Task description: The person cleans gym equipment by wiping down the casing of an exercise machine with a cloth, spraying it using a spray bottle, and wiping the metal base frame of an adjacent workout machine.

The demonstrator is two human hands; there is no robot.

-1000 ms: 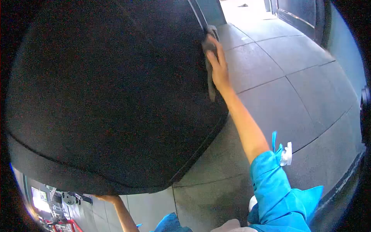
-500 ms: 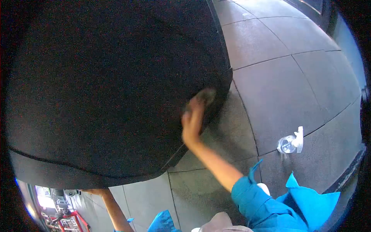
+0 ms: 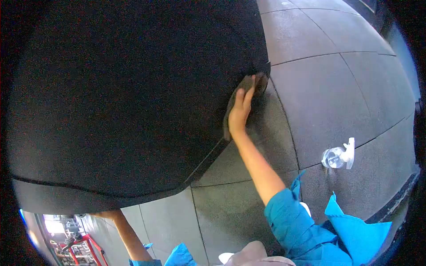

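A large black padded surface [image 3: 133, 97] fills the left and centre of the view. My right hand [image 3: 240, 111] presses a dark grey-brown cloth [image 3: 231, 104] against its right edge, with the fingers pointing up. Part of the cloth sticks out beyond the fingertips. At the lower left, my left hand [image 3: 108, 214] is at the underside of the near edge, and its fingers are mostly hidden beneath it.
A clear spray bottle [image 3: 335, 158] with a white trigger head lies on the grey tiled floor [image 3: 319, 88] at the right. Red-framed equipment [image 3: 86, 246] is at the lower left. A dark ledge [image 3: 397, 199] runs along the far right.
My right hand has moved up and to the right with the cloth, along the edge of the black surface. My left hand remains at the near edge.
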